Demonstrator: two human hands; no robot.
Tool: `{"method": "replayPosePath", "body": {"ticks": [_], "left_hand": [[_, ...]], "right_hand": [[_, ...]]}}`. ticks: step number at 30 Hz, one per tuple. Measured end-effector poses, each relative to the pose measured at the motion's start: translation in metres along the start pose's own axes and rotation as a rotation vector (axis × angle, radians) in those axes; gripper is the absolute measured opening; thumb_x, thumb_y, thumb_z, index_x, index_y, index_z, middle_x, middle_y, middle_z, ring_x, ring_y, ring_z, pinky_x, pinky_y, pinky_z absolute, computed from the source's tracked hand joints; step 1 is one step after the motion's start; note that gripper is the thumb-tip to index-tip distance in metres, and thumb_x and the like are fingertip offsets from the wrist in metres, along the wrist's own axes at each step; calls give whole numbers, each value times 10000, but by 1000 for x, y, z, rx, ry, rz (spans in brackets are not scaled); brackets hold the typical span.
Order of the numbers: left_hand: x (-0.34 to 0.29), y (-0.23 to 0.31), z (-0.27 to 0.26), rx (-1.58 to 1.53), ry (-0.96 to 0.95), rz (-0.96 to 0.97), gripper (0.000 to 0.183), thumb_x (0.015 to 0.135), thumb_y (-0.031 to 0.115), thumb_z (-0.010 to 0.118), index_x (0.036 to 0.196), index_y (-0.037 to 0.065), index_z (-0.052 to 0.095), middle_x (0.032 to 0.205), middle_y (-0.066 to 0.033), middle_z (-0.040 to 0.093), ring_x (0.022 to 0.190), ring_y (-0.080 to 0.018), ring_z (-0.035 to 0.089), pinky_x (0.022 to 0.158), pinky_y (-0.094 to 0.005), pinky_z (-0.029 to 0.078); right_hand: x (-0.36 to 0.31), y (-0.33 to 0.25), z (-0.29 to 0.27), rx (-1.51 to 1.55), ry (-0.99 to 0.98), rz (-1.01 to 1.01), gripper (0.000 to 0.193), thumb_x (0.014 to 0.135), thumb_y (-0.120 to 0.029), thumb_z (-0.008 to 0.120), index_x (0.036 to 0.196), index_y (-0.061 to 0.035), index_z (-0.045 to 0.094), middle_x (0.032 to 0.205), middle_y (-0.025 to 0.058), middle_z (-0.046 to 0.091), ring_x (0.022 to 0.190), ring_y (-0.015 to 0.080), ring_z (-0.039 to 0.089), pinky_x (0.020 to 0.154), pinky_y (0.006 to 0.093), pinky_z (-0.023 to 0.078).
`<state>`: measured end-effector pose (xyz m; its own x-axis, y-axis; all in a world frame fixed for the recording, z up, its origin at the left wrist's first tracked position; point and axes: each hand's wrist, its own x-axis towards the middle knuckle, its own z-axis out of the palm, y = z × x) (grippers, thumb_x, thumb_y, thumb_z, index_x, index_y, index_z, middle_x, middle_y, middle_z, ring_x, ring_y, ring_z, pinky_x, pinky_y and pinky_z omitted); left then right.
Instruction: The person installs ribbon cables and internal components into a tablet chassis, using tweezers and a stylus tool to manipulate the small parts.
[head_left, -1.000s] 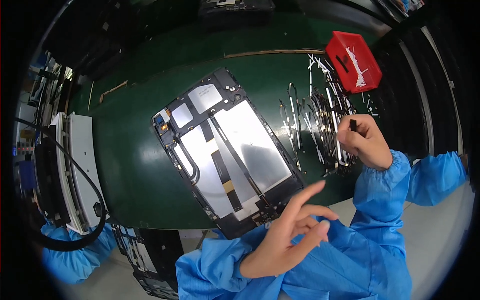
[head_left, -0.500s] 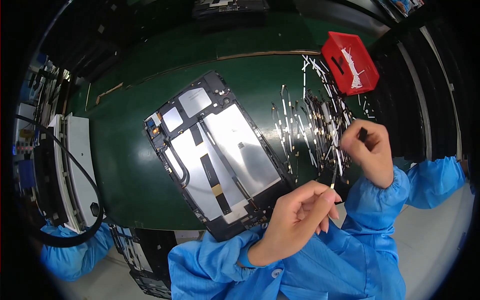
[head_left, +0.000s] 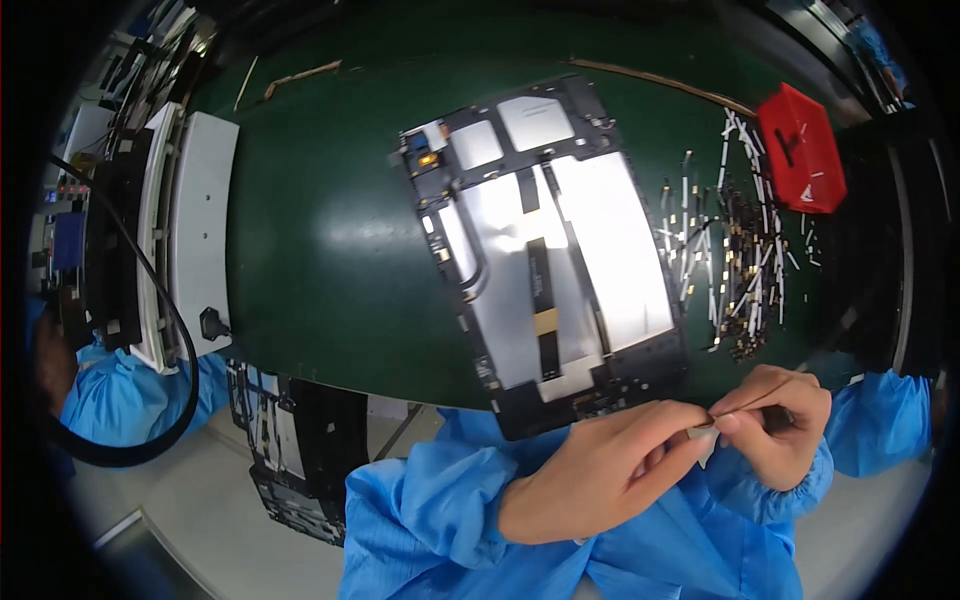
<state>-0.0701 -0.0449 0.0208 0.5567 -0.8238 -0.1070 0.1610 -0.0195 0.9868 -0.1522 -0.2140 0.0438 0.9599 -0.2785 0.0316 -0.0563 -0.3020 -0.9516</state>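
Observation:
Just past the table's near edge, my two hands meet. My left hand (head_left: 615,470) is closed in a pinch on a thin dark flex cable (head_left: 708,421). The fingertips of my right hand (head_left: 775,430) pinch the same strip, and part of it is hidden between the fingers. A small whitish piece hangs below the fingertips, too small to name. Beyond my left hand lies an opened tablet housing (head_left: 630,270) with silver panels and black ribbon cables. A loose pile of thin flex cables (head_left: 745,270), dark with white and gold parts, lies to its right.
A red plastic bin (head_left: 815,160) stands behind the pile with small white strips in it. At left are a white case (head_left: 205,200) and a black hose (head_left: 165,310). Stacked device parts (head_left: 290,440) stand below the table. Other people's blue sleeves (head_left: 150,390) show at both sides.
My hands, apart before, have come together at the fingertips. The right hand came down from beside the pile to the cable in my left. The whole view has shifted, carrying the scene rightward.

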Motion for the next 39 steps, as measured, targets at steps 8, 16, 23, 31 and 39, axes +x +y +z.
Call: {"method": "replayPosePath", "body": {"ticks": [8,16,23,31,39], "left_hand": [[-78,-42,-70,41,491,-109,392,847,104,542,1210,-46,532,1306,-179,412,1190,-239,407,987,-331,309],[-87,-38,-75,-167,283,-88,536,899,158,509,1351,-83,354,1406,-191,274,1309,-261,274,1068,-355,197],[-84,-36,-78,-296,255,-127,546,940,278,458,1323,-105,384,1392,-181,276,1318,-263,260,1077,-378,186],[-82,-58,-82,-456,293,-86,339,951,233,426,1035,-34,618,1306,-167,369,1239,-237,340,1034,-355,230],[-65,-67,-81,-221,417,-4,101,900,70,514,938,-10,563,1038,-116,492,920,-150,483,837,-274,369]], "right_hand": [[33,2,93,-101,-133,-69,146,716,-12,707,800,33,596,727,99,536,594,247,568,533,314,463],[44,1,124,-445,-125,-86,208,658,6,676,827,5,553,861,145,525,721,303,577,602,371,489],[42,2,127,-463,-103,-45,225,661,3,679,849,20,555,878,167,538,736,324,588,620,379,504],[46,0,121,-377,-200,-22,159,693,9,644,829,-6,563,792,112,493,704,305,559,598,381,466],[53,-6,121,-382,-242,-1,132,688,0,630,807,12,575,802,113,506,734,302,562,615,378,469]]}}
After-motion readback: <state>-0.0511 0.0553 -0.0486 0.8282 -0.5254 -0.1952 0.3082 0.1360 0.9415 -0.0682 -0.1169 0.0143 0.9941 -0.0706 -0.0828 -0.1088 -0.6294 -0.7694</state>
